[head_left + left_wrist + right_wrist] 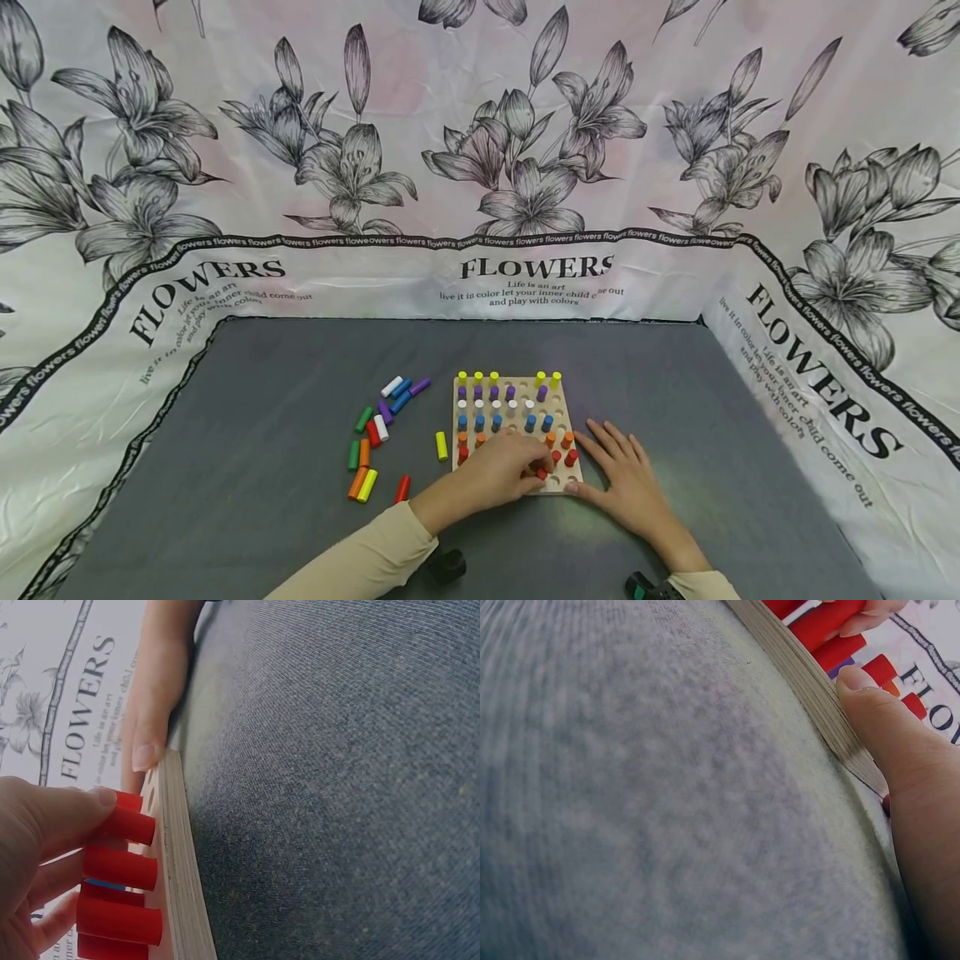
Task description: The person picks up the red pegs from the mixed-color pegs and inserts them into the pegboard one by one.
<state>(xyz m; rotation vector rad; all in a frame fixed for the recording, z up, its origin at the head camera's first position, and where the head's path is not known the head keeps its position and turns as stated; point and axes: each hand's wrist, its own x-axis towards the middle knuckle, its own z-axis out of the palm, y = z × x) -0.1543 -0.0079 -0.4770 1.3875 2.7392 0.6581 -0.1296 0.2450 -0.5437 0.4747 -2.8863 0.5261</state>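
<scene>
A wooden pegboard (pixel 555 484) carries rows of yellow, purple, white, blue, orange and red pegs. My left hand (pixel 495 468) reaches over its front part and pinches a red peg (pixel 131 825) between thumb and fingers at the front red row. More red pegs (pixel 120 922) stand beside that one in the left wrist view. The left hand hides part of the orange and red rows in the head view. My right hand (pixel 626 483) lies with spread fingers along the board's right side, its thumb (pixel 877 712) touching the front right corner.
Loose pegs lie left of the board, among them green (pixel 363 418), white (pixel 391 387), blue (pixel 401 402) and orange (pixel 357 483) ones. A yellow peg (pixel 441 446) lies close to the board's left edge. Flower-printed cloth (pixel 540 283) borders the grey tabletop (pixel 285 400).
</scene>
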